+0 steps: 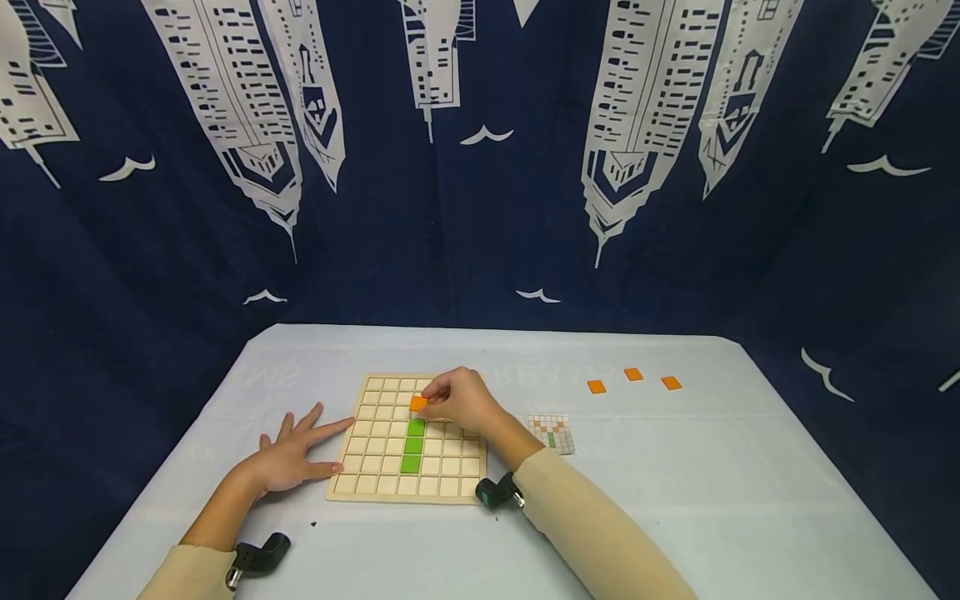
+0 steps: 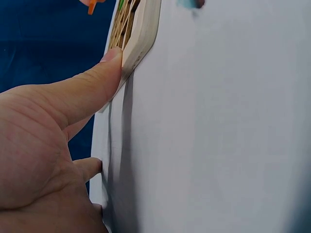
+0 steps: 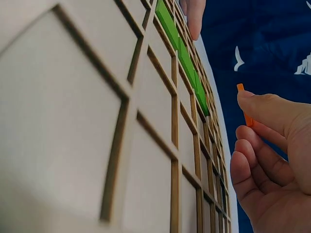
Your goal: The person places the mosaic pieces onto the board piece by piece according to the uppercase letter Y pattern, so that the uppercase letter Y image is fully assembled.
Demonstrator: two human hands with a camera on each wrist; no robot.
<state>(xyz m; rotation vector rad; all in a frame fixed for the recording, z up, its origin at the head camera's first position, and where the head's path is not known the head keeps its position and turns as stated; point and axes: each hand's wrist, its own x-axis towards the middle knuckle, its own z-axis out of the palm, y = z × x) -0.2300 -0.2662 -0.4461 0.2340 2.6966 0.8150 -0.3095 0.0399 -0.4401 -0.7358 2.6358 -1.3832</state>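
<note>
A wooden grid board (image 1: 375, 498) lies on the white table, with three green square tiles (image 1: 412, 445) in a column in its cells. Between thumb and fingers, my right hand (image 1: 461, 402) pinches an orange square tile (image 1: 417, 403) just above the far end of that column. The right wrist view shows this orange tile (image 3: 247, 109) edge-on, raised off the grid. My left hand (image 1: 288, 454) spreads its fingers at the board's left edge. In the left wrist view, the thumb (image 2: 92, 87) presses on the board's rim near a corner.
Three loose orange tiles (image 1: 633, 375) lie at the far right of the table. A small printed pattern card (image 1: 551, 433) sits right of the board, partly behind my right forearm. Beyond the table hangs a dark blue curtain (image 1: 450, 225) with white building prints.
</note>
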